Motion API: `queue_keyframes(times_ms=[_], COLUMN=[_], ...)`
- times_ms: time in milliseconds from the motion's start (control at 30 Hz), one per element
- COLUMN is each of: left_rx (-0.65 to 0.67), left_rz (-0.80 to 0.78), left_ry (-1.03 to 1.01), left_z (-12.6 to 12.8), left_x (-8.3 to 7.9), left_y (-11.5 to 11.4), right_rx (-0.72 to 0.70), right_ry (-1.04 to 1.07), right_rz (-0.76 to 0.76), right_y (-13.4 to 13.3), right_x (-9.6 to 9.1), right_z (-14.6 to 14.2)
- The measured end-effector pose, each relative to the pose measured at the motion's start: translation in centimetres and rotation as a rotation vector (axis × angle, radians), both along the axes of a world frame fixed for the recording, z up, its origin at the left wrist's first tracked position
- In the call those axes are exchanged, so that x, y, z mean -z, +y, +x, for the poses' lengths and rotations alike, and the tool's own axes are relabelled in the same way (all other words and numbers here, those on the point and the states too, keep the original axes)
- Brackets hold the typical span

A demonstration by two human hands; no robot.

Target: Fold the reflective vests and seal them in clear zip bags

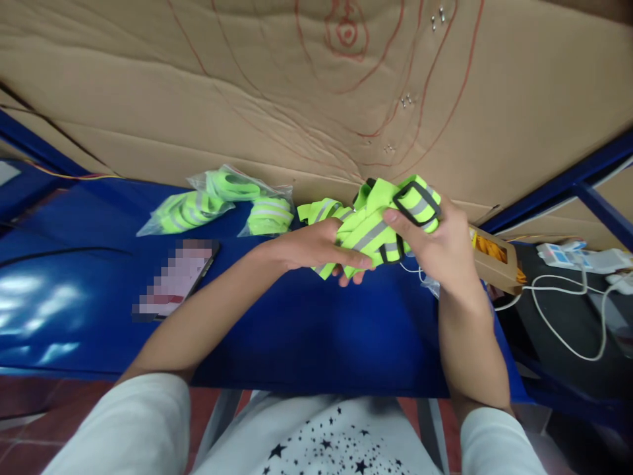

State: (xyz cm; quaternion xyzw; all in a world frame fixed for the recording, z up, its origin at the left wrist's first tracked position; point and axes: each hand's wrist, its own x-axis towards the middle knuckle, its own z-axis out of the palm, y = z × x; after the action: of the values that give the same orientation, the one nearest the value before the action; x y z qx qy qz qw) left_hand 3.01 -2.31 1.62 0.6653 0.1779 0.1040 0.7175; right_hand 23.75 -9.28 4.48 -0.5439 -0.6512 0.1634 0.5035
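Lime straps, partly hidden behind hands

Cardboard wall, red-lined; glossy blue table; reddish tiled floor.

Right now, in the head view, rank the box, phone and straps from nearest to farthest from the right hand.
1. Straps: held in the right hand.
2. Box: right of that hand.
3. Phone: left part of the table.
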Motion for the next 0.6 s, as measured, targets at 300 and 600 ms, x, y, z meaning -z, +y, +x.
queue_keyframes(times_ms=[300, 600], left_rx=[0.079, -0.823], left_rz=[0.238, 0.640], left_ry=[-0.066, -0.159], left_z=[-0.1, 0.9], left_x=[-0.5, 2.4], left_y=[0.3, 1.8], right_rx=[-0.214, 0.105], right_ry=[0.370, -0.035], right_rz=[-0.249, 0.163], right_y=[1.2, 0.1], right_x=[1.4, 1.5], right_z=[-0.7, -1.6])
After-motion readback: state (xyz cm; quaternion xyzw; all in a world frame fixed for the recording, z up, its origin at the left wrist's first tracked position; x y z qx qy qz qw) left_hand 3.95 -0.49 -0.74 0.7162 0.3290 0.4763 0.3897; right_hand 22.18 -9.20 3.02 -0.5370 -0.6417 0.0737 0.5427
